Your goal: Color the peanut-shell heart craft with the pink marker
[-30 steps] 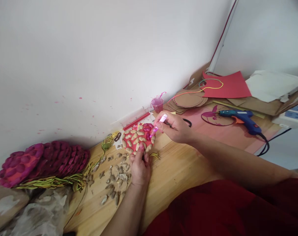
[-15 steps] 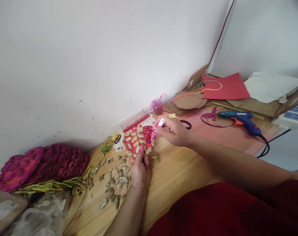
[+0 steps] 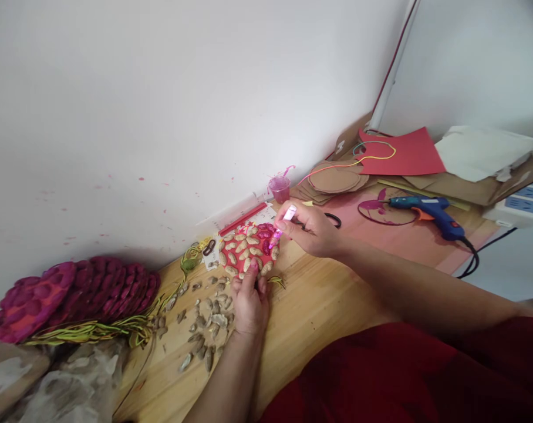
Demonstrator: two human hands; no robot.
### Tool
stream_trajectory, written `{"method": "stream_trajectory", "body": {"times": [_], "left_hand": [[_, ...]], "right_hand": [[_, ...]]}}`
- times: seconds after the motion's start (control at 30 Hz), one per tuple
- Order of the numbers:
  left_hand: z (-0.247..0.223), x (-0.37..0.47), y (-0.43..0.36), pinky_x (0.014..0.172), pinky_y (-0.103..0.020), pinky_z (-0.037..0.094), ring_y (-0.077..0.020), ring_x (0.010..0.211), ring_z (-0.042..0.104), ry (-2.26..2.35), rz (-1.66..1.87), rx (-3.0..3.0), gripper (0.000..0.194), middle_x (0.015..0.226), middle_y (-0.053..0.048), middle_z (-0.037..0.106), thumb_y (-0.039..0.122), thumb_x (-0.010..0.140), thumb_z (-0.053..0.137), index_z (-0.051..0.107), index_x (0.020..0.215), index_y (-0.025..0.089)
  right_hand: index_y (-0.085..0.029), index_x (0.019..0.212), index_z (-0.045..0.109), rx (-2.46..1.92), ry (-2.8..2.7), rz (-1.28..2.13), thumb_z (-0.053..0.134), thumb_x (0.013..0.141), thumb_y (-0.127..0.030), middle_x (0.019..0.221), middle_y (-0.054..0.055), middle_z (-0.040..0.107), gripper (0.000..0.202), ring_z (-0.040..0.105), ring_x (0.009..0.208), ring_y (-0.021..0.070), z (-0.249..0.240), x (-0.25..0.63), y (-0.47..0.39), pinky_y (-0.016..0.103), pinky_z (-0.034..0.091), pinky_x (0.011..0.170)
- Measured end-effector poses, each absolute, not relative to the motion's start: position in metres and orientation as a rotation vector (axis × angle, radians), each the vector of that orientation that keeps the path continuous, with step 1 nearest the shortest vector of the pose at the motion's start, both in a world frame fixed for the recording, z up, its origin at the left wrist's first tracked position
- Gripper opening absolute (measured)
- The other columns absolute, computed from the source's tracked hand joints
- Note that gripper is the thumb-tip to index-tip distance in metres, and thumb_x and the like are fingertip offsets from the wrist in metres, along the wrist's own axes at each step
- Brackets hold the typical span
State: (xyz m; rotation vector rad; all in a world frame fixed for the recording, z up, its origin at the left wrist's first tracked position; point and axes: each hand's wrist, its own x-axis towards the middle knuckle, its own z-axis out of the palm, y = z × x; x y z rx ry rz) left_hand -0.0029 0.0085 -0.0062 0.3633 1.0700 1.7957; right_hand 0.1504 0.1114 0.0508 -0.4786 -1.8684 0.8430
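Note:
My left hand (image 3: 250, 299) is closed on the near edge of a round red disc (image 3: 239, 257) covered with peanut shells, thumb on top. Most of the shells are plain tan; several at the disc's right side are bright magenta. My right hand (image 3: 310, 229) pinches a white-handled paintbrush (image 3: 286, 218). Its pink-stained end meets the magenta shells, though I cannot tell which one it touches. Behind the hands, a clear plastic cup (image 3: 279, 188) of pink paint stands against the wall.
Loose peanut shells (image 3: 213, 323) lie left of my left arm. At far left, painted magenta discs (image 3: 94, 288) lean in a row with yellow-green strings (image 3: 103, 330). A blue glue gun (image 3: 442, 217), cardboard circles (image 3: 337, 176) and red paper (image 3: 407, 154) lie to the right.
My right hand has tilted slightly and shifted a little with the paintbrush, which stays over the magenta shells. My left hand keeps its hold on the disc.

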Motion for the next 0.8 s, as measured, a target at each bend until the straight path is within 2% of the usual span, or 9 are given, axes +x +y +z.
{"method": "stream_trajectory", "body": {"times": [0.8], "left_hand": [[-0.0045,-0.0032,0.0073,0.039,-0.018,0.024,-0.0032,0.038,0.026,1.075,1.757,0.409,0.057,0.046,0.012,0.034,0.032,0.065,0.092,0.037,0.061,0.020]], "right_hand": [[-0.018,0.085,0.059,-0.490,-1.861,0.946,0.066,0.094,-0.035,0.068,-0.004,0.053,0.020,0.045,0.061,0.0111,0.0477,0.1497,0.1133,0.025,0.034,0.058]]}}
